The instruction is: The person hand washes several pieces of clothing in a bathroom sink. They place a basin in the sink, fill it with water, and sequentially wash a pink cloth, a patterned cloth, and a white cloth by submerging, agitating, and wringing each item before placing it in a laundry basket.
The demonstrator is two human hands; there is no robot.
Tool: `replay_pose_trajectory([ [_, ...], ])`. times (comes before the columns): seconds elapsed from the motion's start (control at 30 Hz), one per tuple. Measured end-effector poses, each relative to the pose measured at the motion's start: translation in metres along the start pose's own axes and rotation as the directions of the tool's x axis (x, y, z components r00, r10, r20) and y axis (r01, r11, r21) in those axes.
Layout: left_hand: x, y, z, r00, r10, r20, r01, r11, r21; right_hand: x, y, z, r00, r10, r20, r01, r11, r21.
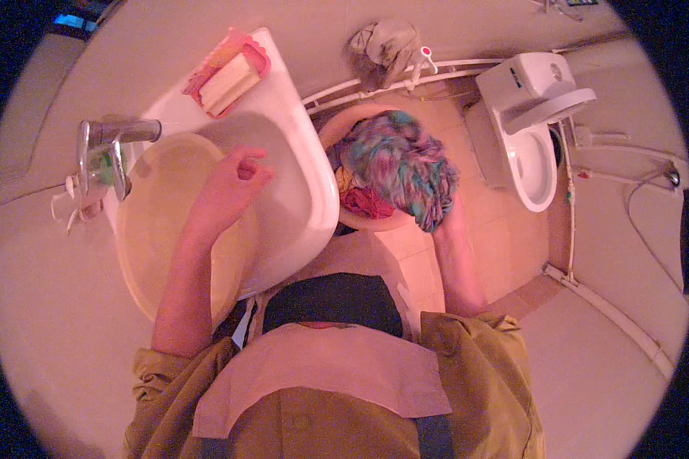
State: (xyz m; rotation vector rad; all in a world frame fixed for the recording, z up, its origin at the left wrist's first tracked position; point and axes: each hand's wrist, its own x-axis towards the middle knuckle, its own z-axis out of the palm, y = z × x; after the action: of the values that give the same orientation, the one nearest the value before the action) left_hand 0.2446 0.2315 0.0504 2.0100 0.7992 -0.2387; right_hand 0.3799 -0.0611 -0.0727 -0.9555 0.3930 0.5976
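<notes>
My left hand is over a large yellowish basin in the white washbasin. Its fingers are curled but apart, and nothing is in them. To the right, my right hand grips a bunched multicoloured cloth in teal, pink and purple; the cloth hides most of the fingers. Below that cloth, a round tub on the tiled floor holds red fabric and a bit of yellow fabric.
A bar of soap lies in a pink dish on the washbasin's corner. A chrome tap reaches over the basin. White pipes, a hanging grey-brown cloth and a toilet with raised seat are beyond the tub.
</notes>
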Motion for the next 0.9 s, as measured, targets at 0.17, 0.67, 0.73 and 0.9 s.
replay_pose_trajectory([
  [0.17,0.005,0.006,0.036,0.986,-0.012,-0.168,0.016,1.000,0.023,0.077,0.018,-0.052,0.964,-0.105,-0.246,0.032,0.958,-0.284],
  [0.67,0.003,0.009,0.049,0.957,-0.034,-0.287,0.090,0.979,0.184,0.163,0.115,-0.066,0.917,-0.247,0.314,0.238,-0.296,-0.925],
  [0.73,0.005,0.011,0.048,0.967,-0.018,-0.253,0.074,0.975,0.211,0.167,0.137,-0.075,0.921,-0.090,0.380,0.368,-0.124,-0.922],
  [0.9,0.005,0.016,0.045,0.983,0.029,-0.180,0.021,0.962,0.270,0.174,0.203,-0.096,0.847,0.220,0.484,0.515,-0.113,-0.850],
])
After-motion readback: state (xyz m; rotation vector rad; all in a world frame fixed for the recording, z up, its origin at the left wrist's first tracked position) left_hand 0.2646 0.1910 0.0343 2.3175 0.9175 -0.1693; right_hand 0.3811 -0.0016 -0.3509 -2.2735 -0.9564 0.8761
